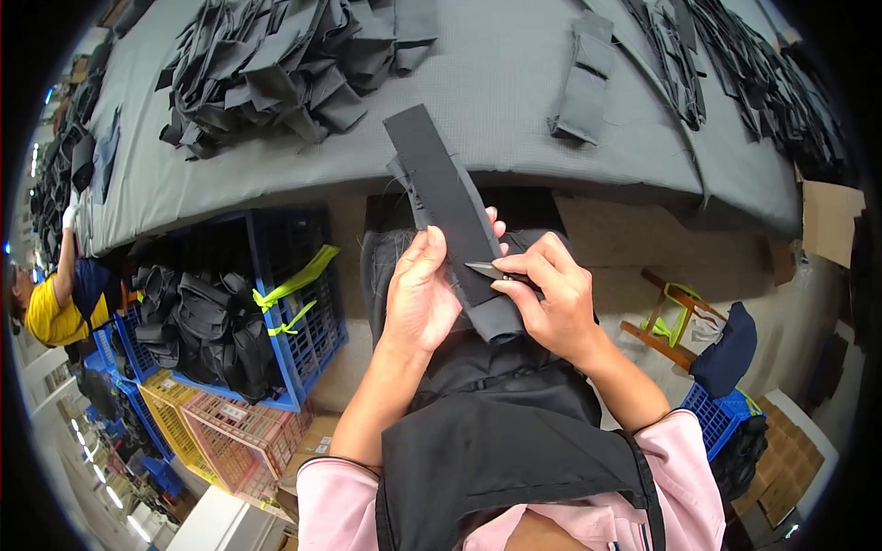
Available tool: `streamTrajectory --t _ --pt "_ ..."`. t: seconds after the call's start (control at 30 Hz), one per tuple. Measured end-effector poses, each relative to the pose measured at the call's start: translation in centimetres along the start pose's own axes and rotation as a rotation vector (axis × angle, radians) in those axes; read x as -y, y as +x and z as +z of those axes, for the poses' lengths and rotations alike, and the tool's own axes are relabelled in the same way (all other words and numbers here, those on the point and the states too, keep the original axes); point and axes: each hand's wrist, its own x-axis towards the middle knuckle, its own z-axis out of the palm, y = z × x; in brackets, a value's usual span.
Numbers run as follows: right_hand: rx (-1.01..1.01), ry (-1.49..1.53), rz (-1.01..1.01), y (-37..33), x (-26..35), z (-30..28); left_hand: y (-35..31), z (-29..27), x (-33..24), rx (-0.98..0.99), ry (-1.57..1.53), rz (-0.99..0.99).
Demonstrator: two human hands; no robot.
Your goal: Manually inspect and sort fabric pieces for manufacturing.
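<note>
A long dark grey fabric strip (445,180) with frayed edges slants up from my lap toward the table. My left hand (421,294) grips it along its left side, thumb on top and fingertips showing past its right edge. In my right hand (556,298), thumb and fingers pinch a small pair of thread snips (487,270), whose pointed metal blades lie over the lower part of the strip. The hand covers most of the snips' body. Loose threads stick out from the strip's left edge.
On the grey-covered table (496,119) ahead lie a heap of dark fabric pieces (276,73), a small stack (583,78) and more bundles (772,92). A blue crate (299,321) of black bags stands left; a wooden stool (666,321) stands right. Far left, a person in yellow (55,308) reaches toward the table.
</note>
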Motion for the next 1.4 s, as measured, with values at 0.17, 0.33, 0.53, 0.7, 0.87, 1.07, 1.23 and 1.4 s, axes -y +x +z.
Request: streamTrajectory --t 0.17,0.33,0.53,0.7,0.87,1.07,1.23,1.4 --pt "-0.057 0.106 0.199 -0.6 -0.1 -2.0 -0.3 -0.2 -0.6 -0.095 0.071 0.011" --pt "0.031 0.338 0.344 0.0 -1.9 -1.9 -0.3 -0.1 -0.6 -0.079 0.101 -0.018" --pt "0.096 0.464 0.325 0.6 -2.1 -2.0 -0.4 0.0 -0.7 -0.073 0.094 -0.056" --pt "0.11 0.344 0.231 0.7 -1.9 -2.1 -0.4 0.2 -0.9 -0.083 0.129 -0.079" --pt "0.021 -0.029 -0.087 0.7 -2.1 -2.0 -0.5 0.5 -1.0 -0.102 0.18 -0.083" --pt "0.047 -0.186 -0.164 0.8 -1.2 -2.7 -0.6 0.1 -0.8 -0.129 0.2 -0.083" --pt "-0.009 -0.1 -0.12 0.4 -0.5 -2.9 -0.6 0.4 -1.0 -0.089 0.194 -0.063" --pt "0.017 -0.136 -0.1 0.5 -0.4 -2.5 -0.7 0.6 -0.9 -0.116 0.245 -0.028"
